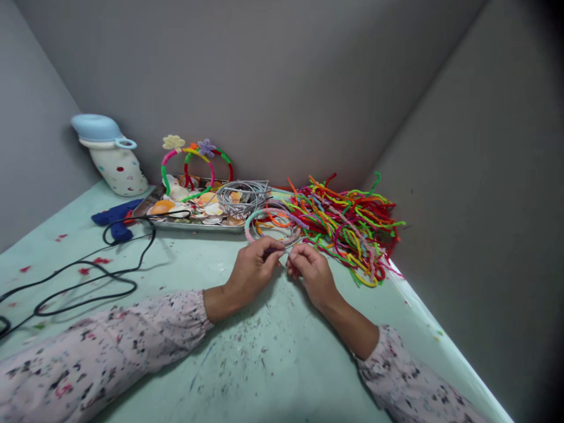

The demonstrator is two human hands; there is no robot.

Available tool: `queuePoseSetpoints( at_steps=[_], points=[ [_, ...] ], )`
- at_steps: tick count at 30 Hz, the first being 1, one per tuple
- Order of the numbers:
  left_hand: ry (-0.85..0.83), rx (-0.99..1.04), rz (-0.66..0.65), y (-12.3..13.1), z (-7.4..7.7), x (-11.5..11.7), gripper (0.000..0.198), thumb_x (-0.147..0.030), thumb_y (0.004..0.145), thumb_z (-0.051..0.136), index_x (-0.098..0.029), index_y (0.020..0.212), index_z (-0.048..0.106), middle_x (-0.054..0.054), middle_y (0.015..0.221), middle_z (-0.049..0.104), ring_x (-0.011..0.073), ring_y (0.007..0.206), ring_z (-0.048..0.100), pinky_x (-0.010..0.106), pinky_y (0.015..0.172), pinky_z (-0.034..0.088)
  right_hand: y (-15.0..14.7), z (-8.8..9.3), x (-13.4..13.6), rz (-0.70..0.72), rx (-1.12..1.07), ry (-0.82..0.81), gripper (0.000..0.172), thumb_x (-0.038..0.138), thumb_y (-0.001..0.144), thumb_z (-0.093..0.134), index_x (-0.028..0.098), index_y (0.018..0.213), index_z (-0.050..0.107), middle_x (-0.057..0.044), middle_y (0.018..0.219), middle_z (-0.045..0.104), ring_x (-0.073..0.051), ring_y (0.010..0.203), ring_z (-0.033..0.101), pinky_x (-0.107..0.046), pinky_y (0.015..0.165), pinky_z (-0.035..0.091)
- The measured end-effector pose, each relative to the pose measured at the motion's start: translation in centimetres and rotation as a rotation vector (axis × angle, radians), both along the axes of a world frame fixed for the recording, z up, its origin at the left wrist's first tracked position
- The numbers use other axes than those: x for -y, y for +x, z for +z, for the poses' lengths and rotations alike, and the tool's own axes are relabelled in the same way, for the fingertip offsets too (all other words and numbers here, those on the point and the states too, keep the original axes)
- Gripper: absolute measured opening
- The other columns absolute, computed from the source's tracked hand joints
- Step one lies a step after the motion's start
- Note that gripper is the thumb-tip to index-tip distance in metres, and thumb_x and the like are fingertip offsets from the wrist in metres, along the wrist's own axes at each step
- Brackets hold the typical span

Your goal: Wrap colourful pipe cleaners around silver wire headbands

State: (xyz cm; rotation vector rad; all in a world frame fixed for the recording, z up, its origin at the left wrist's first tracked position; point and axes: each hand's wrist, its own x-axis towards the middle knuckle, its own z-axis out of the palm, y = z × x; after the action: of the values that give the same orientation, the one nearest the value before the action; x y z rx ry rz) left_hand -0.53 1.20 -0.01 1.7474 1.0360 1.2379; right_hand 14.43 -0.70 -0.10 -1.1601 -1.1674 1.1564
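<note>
A wire ring [248, 226] partly wrapped in mint, pink and purple fuzzy pipe cleaner stands upright above my two hands. My left hand [257, 267] pinches the lower part of this ring, fingers closed. Close beside it, my right hand [312, 271] is also pinched, at the thin grey wire near the ring's lower right. The fingertips of both hands are a small gap apart. What exactly lies between the right fingertips is too small to tell.
Behind stands a metal tray [202, 228] with shells, coiled grey wire [242, 197] and wrapped rings [212, 170]. Colourful pipe cleaners [348, 220] are heaped right. At left are a blue glue gun [117, 214], its black cable [97, 271] and a bottle [117, 164].
</note>
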Motion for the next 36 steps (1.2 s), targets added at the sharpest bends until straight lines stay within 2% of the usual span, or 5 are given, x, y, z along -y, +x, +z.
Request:
queuePoseSetpoints(
  at_steps=[10,18,29,36],
  points=[
    [-0.057,0.047,-0.010,-0.01,-0.06,0.10,0.011,-0.025,0.087,0.058,-0.017,0.092,0.064,0.002,0.081,0.069,0.0123,0.065,0.063,0.023,0.060,0.049,-0.14,0.08,-0.05,0.018,0.000,-0.008,0.012,0.030,0.075,0.060,0.020,0.071,0.057,0.002,0.061,0.060,-0.011,0.051,0.052,-0.024,0.049,0.039],
    [-0.050,0.030,-0.023,-0.05,-0.03,0.06,0.014,-0.024,0.089,0.056,-0.017,0.096,0.064,0.002,0.084,0.066,0.0116,0.066,0.059,0.024,0.063,0.048,-0.02,-0.06,-0.05,0.059,-0.013,-0.009,0.016,0.032,0.077,0.062,0.019,0.071,0.057,0.002,0.063,0.060,-0.011,0.053,0.052,-0.024,0.051,0.039],
    [0.065,-0.023,-0.055,-0.30,0.41,-0.06,0.013,-0.019,0.090,0.053,-0.018,0.091,0.066,0.005,0.092,0.062,0.0188,0.092,0.059,0.031,0.076,0.047,-0.16,-0.16,-0.11,0.072,-0.056,-0.054,0.016,0.033,0.074,0.065,0.017,0.075,0.062,0.000,0.065,0.062,-0.012,0.057,0.053,-0.025,0.053,0.040],
    [0.031,-0.009,-0.100,-0.27,0.10,-0.04,0.010,-0.021,0.091,0.053,-0.017,0.093,0.062,0.004,0.089,0.061,0.0170,0.085,0.058,0.030,0.072,0.046,-0.03,-0.20,-0.12,0.104,-0.063,-0.020,0.014,0.031,0.076,0.063,0.017,0.078,0.063,-0.001,0.067,0.064,-0.013,0.059,0.054,-0.026,0.054,0.040]
  ],
)
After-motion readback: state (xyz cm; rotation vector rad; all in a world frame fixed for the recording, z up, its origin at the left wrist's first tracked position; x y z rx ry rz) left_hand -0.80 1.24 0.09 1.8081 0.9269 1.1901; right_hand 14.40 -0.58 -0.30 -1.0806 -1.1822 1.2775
